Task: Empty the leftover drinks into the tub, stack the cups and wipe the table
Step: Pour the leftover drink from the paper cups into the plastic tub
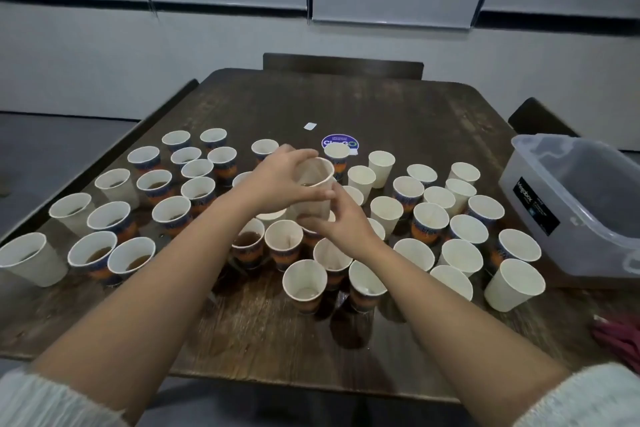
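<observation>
Several paper cups, some plain and some with blue and orange print, cover the dark wooden table (263, 329). Cups on the left (98, 253) hold brown drink; several on the right (462, 258) look empty. My left hand (277, 178) grips a plain cup (313, 177) from its left side, raised above the middle of the table and tilted a little. My right hand (334, 220) holds the lower part of that same cup from beneath. The clear plastic tub (581, 204) stands at the right edge, apart from both hands.
A pink cloth (620, 340) lies at the table's right front corner. A round purple sticker (340, 142) and a small white scrap (310, 126) are on the far part of the table. Dark chairs (343, 65) stand behind and beside it. Wet patches (349, 329) show near the front cups.
</observation>
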`<state>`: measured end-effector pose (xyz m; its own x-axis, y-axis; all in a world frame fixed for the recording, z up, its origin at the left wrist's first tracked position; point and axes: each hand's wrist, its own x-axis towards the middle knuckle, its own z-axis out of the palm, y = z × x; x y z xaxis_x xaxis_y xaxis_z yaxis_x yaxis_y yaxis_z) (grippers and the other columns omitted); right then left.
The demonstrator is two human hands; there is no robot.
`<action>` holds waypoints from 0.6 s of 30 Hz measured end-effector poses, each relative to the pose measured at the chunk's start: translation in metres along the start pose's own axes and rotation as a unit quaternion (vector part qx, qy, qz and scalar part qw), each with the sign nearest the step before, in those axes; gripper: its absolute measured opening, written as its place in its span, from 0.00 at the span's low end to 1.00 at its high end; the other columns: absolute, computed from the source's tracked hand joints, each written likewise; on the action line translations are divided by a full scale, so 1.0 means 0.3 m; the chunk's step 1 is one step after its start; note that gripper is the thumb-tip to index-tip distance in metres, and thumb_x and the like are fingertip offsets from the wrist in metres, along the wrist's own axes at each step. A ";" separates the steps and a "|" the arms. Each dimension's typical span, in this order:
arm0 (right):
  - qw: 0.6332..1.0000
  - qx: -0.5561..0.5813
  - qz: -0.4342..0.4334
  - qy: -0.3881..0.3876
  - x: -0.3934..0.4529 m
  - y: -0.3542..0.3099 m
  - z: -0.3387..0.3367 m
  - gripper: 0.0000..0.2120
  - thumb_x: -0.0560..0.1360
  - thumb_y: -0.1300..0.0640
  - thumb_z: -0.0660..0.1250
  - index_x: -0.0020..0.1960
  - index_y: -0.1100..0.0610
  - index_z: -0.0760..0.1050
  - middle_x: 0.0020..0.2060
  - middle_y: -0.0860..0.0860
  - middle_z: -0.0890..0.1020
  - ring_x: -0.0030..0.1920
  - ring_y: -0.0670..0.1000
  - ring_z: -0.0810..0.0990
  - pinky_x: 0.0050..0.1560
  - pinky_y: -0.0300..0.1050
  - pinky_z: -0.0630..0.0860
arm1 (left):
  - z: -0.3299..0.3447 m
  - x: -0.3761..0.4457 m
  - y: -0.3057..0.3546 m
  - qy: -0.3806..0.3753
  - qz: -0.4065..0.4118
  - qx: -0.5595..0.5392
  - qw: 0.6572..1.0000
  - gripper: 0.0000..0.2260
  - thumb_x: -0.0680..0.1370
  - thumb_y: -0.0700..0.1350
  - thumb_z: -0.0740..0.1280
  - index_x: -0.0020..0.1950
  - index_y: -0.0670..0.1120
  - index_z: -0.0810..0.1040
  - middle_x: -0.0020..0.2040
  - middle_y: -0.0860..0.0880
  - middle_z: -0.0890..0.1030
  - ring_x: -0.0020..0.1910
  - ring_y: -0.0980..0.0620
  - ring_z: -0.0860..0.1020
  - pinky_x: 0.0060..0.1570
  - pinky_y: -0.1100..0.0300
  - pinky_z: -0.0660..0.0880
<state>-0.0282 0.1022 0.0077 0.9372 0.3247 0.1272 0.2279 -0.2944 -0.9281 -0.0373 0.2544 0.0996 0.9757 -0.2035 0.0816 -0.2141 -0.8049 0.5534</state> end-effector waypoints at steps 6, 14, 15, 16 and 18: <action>0.991 0.045 -0.026 0.124 -0.010 0.023 -0.229 0.29 0.70 0.53 0.76 0.65 0.51 0.66 0.56 0.46 0.79 0.57 0.46 0.79 0.56 0.44 0.79 | 0.087 0.167 0.248 -0.004 0.099 -0.036 0.994 0.36 0.70 0.58 0.74 0.74 0.51 0.65 0.66 0.50 0.69 0.63 0.54 0.69 0.57 0.63 0.66; 0.968 0.012 -0.010 0.249 -0.127 0.129 -0.714 0.26 0.71 0.54 0.76 0.65 0.52 0.68 0.56 0.46 0.80 0.55 0.45 0.80 0.52 0.42 0.79 | 0.346 0.390 0.614 -0.043 0.171 -0.180 0.968 0.34 0.75 0.59 0.68 0.76 0.49 0.60 0.69 0.48 0.68 0.64 0.55 0.69 0.62 0.59 0.69; 0.963 -0.002 -0.007 0.269 -0.145 0.145 -0.777 0.27 0.71 0.53 0.76 0.65 0.50 0.68 0.56 0.44 0.79 0.55 0.43 0.79 0.52 0.40 0.79 | 0.381 0.415 0.650 -0.044 0.166 -0.200 0.965 0.31 0.77 0.58 0.64 0.76 0.48 0.61 0.70 0.47 0.69 0.65 0.54 0.69 0.62 0.59 0.69; 0.957 -0.016 -0.004 0.288 -0.166 0.155 -0.839 0.27 0.71 0.53 0.76 0.65 0.48 0.68 0.57 0.43 0.79 0.56 0.42 0.79 0.52 0.38 0.78 | 0.419 0.442 0.686 -0.040 0.162 -0.213 0.963 0.28 0.79 0.57 0.61 0.76 0.47 0.62 0.70 0.46 0.69 0.65 0.53 0.70 0.61 0.60 0.68; 0.948 -0.035 0.010 0.315 -0.206 0.183 -0.963 0.27 0.70 0.52 0.77 0.64 0.46 0.68 0.56 0.42 0.79 0.56 0.42 0.78 0.52 0.37 0.77 | 0.496 0.491 0.749 -0.037 0.153 -0.226 0.961 0.24 0.82 0.54 0.58 0.75 0.44 0.64 0.70 0.45 0.70 0.65 0.53 0.70 0.58 0.63 0.66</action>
<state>0.0026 -0.1936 0.0498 0.9078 -0.2772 0.3149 0.2051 -0.3615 -0.9096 0.0514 -0.0394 0.1126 0.8611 -0.4440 0.2478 -0.4316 -0.3805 0.8179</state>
